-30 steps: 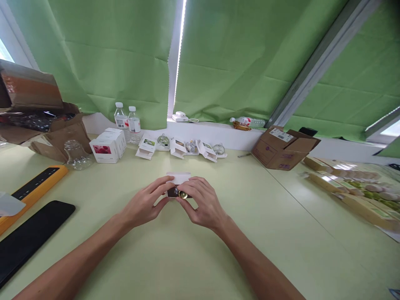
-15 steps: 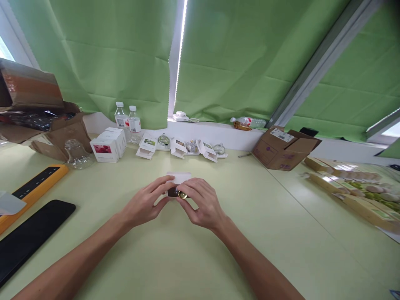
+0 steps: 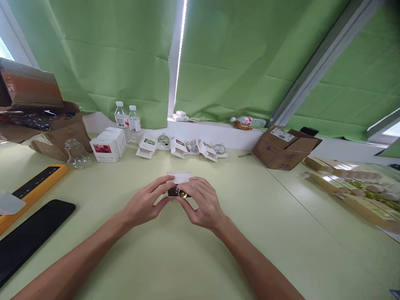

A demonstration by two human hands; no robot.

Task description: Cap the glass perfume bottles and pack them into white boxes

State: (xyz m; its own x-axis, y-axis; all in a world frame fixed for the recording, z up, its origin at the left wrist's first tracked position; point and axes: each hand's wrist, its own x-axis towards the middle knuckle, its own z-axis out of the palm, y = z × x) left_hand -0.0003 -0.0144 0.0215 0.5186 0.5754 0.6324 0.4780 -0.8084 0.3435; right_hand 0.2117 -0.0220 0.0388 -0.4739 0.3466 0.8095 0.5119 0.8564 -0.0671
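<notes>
At the middle of the table, a small box with a raised white flap and a dark front sits between my hands. My left hand is closed on the box's left side, thumb below and fingers on top. My right hand pinches a small shiny gold-coloured round piece at the front of the box, its fingers over the box's right side. Whether that piece is inside the box opening or just before it, I cannot tell. My fingers hide much of the box.
Behind lie opened white boxes beside clear round ornaments. Leftward are stacked white boxes, water bottles, a glass vessel, an orange power strip and a black slab. A cardboard box stands right.
The gold-coloured piece has turned slightly within my right fingers and its round face shows more fully. Both hands stay in nearly the same place.
</notes>
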